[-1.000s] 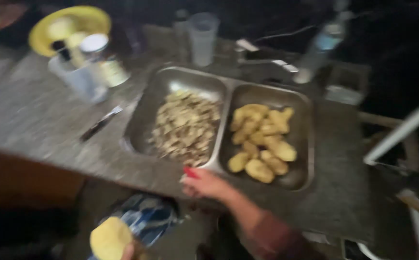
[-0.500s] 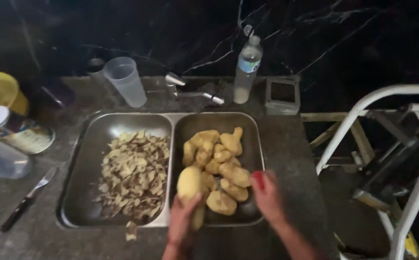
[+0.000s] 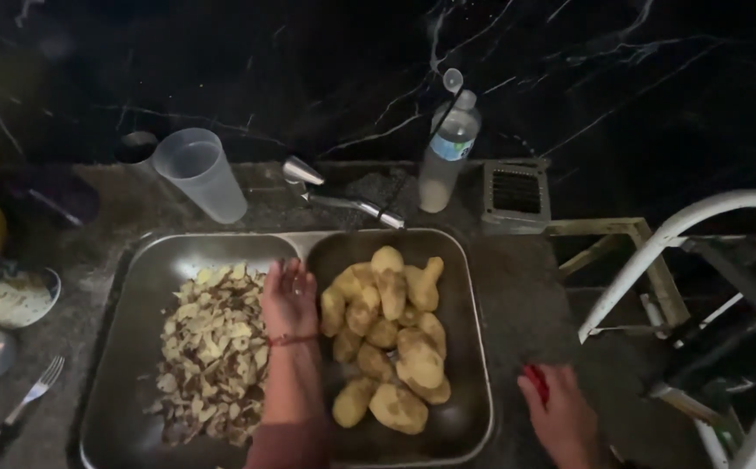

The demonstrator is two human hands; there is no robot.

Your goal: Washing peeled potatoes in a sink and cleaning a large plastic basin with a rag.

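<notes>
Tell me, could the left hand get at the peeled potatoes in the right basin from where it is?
Probably yes. The left hand is open over the divider between the basins, right beside the peeled potatoes, which lie uncovered in the right basin. Nothing stands between them.

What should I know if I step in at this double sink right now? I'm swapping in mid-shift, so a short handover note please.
Left hand: empty, open, over the divider between the two steel sink basins.
Right hand: on the dark stone counter, right of the sink, holding nothing visible.
Done: pale peeled potatoes piled in the right basin; brown peel scraps heaped in the left.
Left: no unpeeled potato in view. Clear plastic cup and fork stand aside.
</notes>
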